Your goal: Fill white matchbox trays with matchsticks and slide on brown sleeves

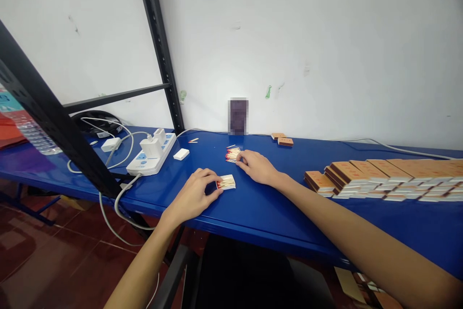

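Note:
A white matchbox tray (pixel 227 182), partly filled with red-headed matches, lies on the blue table. My left hand (pixel 195 193) grips its left end between the thumb and fingers. Farther back is a loose pile of matches (pixel 232 154), red heads pointing left. At the right end of this pile my right hand (pixel 256 167) has its thumb and fingertips pinched together on some of the matches. How many it holds is hidden by the fingers.
Rows of stacked matchboxes (pixel 394 174) fill the table's right side. Two matchboxes (pixel 285 141) lie near the wall. To the left are a white power strip (pixel 157 157) with cables, a small white box (pixel 181 154), a few stray matches (pixel 193 141) and a black shelf post (pixel 161 48).

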`<state>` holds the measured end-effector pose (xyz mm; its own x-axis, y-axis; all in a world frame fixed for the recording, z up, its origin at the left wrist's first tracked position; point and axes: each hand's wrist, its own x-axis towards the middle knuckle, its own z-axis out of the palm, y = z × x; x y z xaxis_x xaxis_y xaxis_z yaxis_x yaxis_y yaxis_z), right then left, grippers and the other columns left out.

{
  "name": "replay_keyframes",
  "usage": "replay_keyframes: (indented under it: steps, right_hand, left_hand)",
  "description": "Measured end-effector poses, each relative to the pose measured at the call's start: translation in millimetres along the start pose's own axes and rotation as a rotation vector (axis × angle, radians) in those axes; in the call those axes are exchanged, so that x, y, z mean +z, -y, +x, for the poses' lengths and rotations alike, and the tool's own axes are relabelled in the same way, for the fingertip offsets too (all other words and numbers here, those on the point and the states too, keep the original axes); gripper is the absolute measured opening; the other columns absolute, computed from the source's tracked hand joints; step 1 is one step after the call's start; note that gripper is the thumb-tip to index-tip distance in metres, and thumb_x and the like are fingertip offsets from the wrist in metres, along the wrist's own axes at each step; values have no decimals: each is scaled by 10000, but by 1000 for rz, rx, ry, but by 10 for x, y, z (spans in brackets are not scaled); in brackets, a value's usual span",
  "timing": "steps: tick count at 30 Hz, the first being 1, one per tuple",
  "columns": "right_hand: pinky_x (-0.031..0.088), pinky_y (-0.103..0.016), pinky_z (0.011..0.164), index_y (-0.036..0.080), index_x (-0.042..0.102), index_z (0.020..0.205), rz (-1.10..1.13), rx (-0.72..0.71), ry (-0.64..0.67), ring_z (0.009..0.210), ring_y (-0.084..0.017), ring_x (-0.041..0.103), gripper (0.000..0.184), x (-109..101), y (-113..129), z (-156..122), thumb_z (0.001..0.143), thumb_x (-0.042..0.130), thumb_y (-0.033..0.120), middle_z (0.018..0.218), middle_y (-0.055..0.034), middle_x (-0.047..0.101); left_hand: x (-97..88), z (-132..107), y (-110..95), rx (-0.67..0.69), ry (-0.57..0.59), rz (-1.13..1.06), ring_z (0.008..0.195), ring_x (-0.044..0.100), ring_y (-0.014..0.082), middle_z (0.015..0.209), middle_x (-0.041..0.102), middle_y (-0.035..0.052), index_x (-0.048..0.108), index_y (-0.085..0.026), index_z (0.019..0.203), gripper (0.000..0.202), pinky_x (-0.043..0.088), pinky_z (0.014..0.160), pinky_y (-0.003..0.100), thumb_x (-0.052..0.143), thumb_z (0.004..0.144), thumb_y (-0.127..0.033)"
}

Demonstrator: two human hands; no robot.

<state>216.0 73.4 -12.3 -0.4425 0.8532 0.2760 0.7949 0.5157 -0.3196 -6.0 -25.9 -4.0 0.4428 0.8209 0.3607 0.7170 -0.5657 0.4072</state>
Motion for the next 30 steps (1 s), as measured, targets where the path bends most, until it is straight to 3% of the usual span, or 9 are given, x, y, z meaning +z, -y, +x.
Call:
replay_keyframes:
  steps: [10,18,25,30]
  right_hand:
    - [314,-254,615,197,554,918,-25,-33,-38,786,-156,565,125,30,12,1,949,447,255,939,-42,635]
    - [367,-269,674,190,577,953,-73,-4,32,837,-173,595,184,7,51,16,977,413,270,1000,-70,641]
    - [397,-288,735,175,547,950,-107,-91,88,880,-193,597,228,-49,76,-60,999,336,248,1022,-104,638]
    - [388,-281,724,196,529,915,-57,-174,81,873,-185,586,161,-22,54,-81,984,406,274,982,-67,640]
  left_hand:
    - [-3,1,3,-17,-6,-22,984,579,213,1055,663,23,682,-245,1029,169,445,906,365,618,894,-322]
    - [11,1,3,0,-3,-36,1003,586,202,1070,661,12,674,-250,1016,140,450,913,353,613,896,-287]
    - [26,-10,29,-64,-44,-38,1046,588,219,1098,656,17,500,-264,1298,436,434,962,386,626,882,-299]
    - [29,-10,33,-72,-38,-37,1029,584,211,1069,649,7,451,-281,1339,486,430,951,375,620,884,-291]
